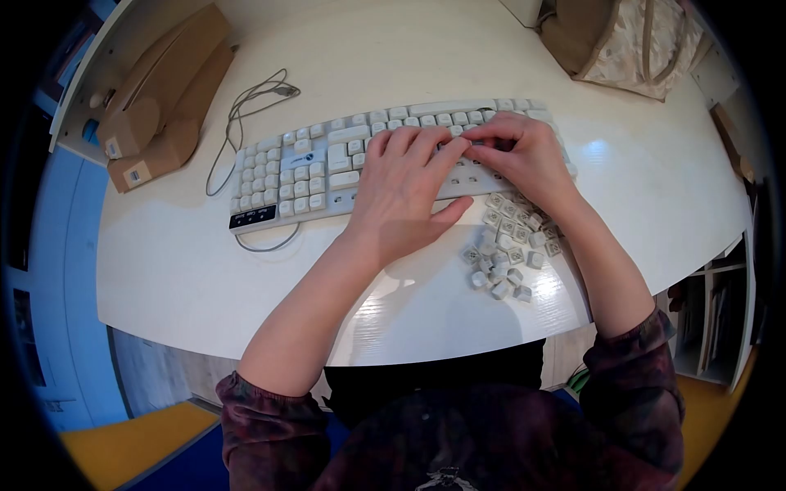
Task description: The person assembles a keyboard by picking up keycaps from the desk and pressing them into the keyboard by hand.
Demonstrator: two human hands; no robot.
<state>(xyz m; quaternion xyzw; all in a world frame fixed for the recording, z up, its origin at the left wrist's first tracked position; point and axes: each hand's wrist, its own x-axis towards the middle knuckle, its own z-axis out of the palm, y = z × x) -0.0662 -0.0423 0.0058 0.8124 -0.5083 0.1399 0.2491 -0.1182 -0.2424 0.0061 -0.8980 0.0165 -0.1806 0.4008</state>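
A white computer keyboard (315, 204) lies across the desk, turned with its number pad on the left. Keycaps are off along part of its near side, leaving bare key sockets. My left hand (401, 184) rests flat over the middle of it, fingers spread on the keys and thumb out to the side. Just right of it, my right hand (528, 155) is closed in a pinch above the keyboard, its fingertips close to my left index fingertip. What the pinch holds, if anything, is hidden. Loose keycaps (514, 255) lie in a pile below my right wrist.
A grey cable (237, 114) curls behind the keyboard's left end. Brown cardboard pieces (168, 106) stand at the far left of the white desk (393, 319). A brown and pale bag (626, 45) sits at the far right. Shelves (716, 311) stand beyond the desk's right side.
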